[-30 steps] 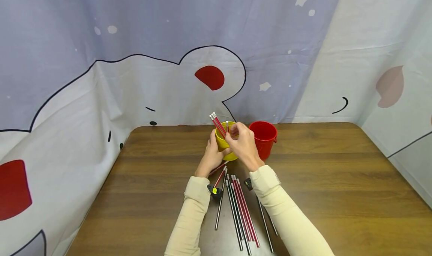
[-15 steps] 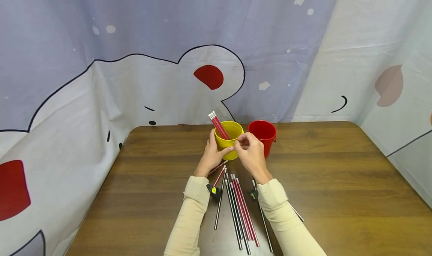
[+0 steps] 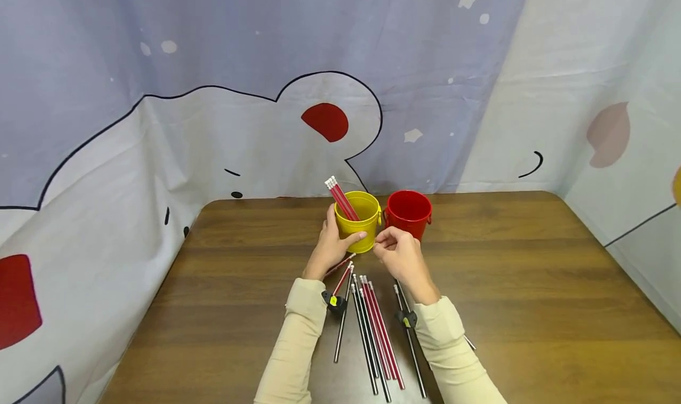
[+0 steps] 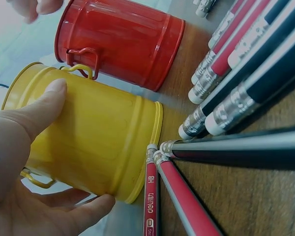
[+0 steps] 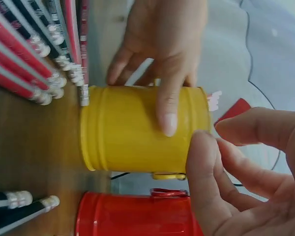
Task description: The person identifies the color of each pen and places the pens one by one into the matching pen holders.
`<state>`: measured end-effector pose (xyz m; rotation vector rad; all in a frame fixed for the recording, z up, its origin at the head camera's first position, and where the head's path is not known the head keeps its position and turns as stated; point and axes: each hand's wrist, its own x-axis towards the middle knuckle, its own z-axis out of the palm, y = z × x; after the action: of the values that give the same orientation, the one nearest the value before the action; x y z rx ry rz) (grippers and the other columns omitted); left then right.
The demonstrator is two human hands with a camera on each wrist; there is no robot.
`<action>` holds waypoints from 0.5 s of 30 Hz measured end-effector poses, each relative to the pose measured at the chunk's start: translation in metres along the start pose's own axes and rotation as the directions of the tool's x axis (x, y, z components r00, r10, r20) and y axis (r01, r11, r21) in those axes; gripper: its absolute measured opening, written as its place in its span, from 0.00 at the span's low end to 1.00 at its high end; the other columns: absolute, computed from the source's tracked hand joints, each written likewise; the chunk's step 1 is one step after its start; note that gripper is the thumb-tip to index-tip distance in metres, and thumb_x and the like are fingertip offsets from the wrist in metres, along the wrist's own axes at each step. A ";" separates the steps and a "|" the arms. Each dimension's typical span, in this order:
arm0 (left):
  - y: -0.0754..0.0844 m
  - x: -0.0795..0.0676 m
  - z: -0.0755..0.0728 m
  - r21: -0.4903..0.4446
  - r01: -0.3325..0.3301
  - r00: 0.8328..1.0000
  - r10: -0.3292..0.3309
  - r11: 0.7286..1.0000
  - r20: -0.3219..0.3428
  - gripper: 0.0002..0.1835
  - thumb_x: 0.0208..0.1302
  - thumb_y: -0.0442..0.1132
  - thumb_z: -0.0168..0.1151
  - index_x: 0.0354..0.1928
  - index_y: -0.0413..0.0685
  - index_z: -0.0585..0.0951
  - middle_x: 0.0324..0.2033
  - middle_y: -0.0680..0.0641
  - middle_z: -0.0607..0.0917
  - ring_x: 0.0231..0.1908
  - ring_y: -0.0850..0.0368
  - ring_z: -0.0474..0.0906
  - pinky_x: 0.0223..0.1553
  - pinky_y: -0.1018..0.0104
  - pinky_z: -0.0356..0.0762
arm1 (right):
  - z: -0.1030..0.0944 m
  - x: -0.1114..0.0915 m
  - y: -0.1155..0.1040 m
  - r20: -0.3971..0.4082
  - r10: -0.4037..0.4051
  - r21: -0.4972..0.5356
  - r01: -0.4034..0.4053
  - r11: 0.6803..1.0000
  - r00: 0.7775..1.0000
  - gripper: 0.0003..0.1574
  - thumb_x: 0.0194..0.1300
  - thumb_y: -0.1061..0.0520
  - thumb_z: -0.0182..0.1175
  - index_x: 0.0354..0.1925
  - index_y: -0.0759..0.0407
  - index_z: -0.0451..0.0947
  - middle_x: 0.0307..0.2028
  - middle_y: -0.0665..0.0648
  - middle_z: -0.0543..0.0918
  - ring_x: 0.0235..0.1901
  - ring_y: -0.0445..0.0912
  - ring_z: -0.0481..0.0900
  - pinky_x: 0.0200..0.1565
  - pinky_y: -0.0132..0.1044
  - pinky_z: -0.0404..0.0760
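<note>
My left hand (image 3: 331,244) grips the side of a yellow bucket (image 3: 357,229), thumb on the front and fingers round the far side. Red pencils (image 3: 344,202) with white erasers lean out of that bucket, eraser ends up, at its left rim. My right hand (image 3: 401,256) hovers just right of the yellow bucket, fingers loosely bent with nothing between them. Beside it stands a red bucket (image 3: 409,209), whose inside looks bare in the head view. In the left wrist view, a red pencil (image 4: 151,196) lies with its eraser end close to the yellow bucket's base.
Black pencils (image 3: 367,345) and red pencils (image 3: 391,345) lie loose on the wooden table (image 3: 239,309) between my forearms. Another black pencil (image 3: 412,351) lies near my right wrist. A patterned curtain (image 3: 213,138) hangs behind the table.
My right hand has drawn back from the yellow bucket's mouth, down and to the right. The pencil upright by its fingers no longer shows there. My left hand keeps its grip.
</note>
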<state>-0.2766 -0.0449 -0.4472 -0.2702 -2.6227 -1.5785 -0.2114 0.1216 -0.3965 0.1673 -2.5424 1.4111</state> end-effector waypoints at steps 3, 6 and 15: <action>-0.001 0.000 -0.001 -0.011 -0.019 1.000 0.019 1.000 -0.008 0.49 0.52 0.58 0.64 0.69 0.67 0.43 0.57 0.44 0.64 0.58 0.46 0.63 0.60 0.45 0.59 | 0.003 -0.002 0.000 0.068 0.010 -0.075 -0.005 0.997 0.998 0.02 0.51 0.64 0.59 0.28 0.61 0.78 0.21 0.54 0.78 0.21 0.44 0.73 0.25 0.32 0.75; -0.002 0.000 -0.002 -0.032 -0.031 0.999 0.031 0.999 -0.007 0.49 0.52 0.57 0.65 0.68 0.68 0.43 0.56 0.45 0.65 0.57 0.48 0.63 0.60 0.46 0.60 | 0.007 -0.004 -0.001 0.165 0.059 -0.109 -0.042 0.993 0.984 0.01 0.51 0.65 0.60 0.27 0.62 0.77 0.19 0.53 0.76 0.18 0.44 0.71 0.22 0.33 0.74; -0.001 -0.001 -0.001 -0.004 0.024 1.000 -0.024 1.000 0.012 0.53 0.50 0.61 0.64 0.70 0.65 0.41 0.59 0.42 0.62 0.61 0.43 0.60 0.60 0.42 0.58 | 0.017 -0.012 0.003 0.353 0.224 -0.371 -0.084 0.925 0.909 0.04 0.48 0.62 0.62 0.21 0.58 0.76 0.18 0.52 0.75 0.19 0.46 0.71 0.22 0.35 0.71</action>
<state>-0.2762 -0.0463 -0.4474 -0.2496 -2.6416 -1.5954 -0.2028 0.1093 -0.4108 0.2021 -3.1545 1.0249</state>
